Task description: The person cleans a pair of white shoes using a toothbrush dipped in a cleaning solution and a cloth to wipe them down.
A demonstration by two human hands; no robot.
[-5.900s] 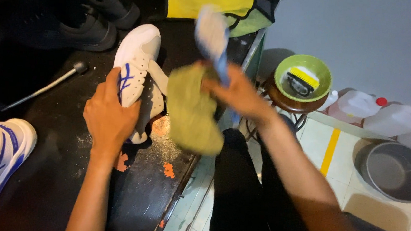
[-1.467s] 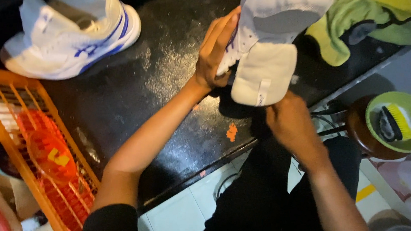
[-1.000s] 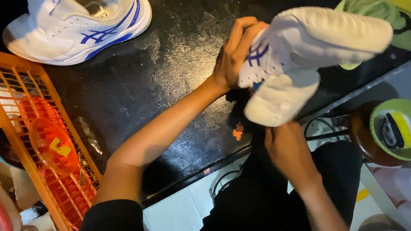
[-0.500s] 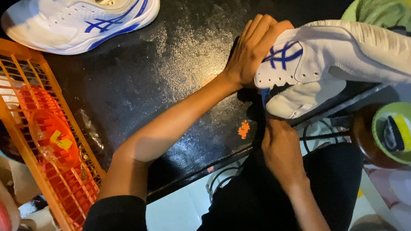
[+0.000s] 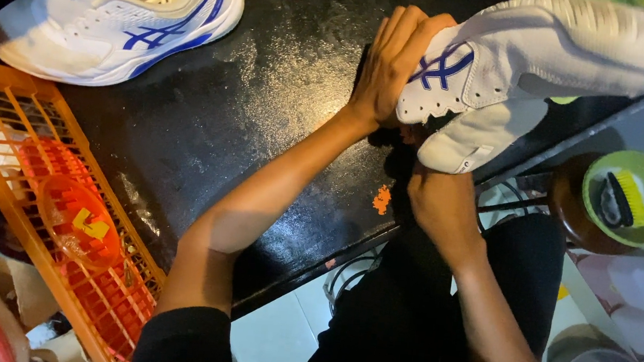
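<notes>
At counter edge, white leather sneaker with blue stripes (image 5: pixel 546 53) hangs half over the wet black worktop (image 5: pixel 266 108). Left hand (image 5: pixel 393 60) clamps its heel; right hand (image 5: pixel 439 202) pulls the white tongue (image 5: pixel 479 136) from below. Slippery grip, so it could drop onto the green bowl (image 5: pixel 627 197).

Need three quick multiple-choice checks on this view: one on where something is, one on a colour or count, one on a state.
1. Where is the second shoe?
A. on the black table, upper left
B. in the orange crate
C. in the green bowl

2. How many white shoes show?
A. one
B. two
C. three

3. The held shoe is:
A. flat on the table
B. lifted, left hand on its heel
C. in the bowl

Answers: 1 A, it rests on the tabletop; 2 B, one held, one lying; 3 B, right hand below it.
</notes>
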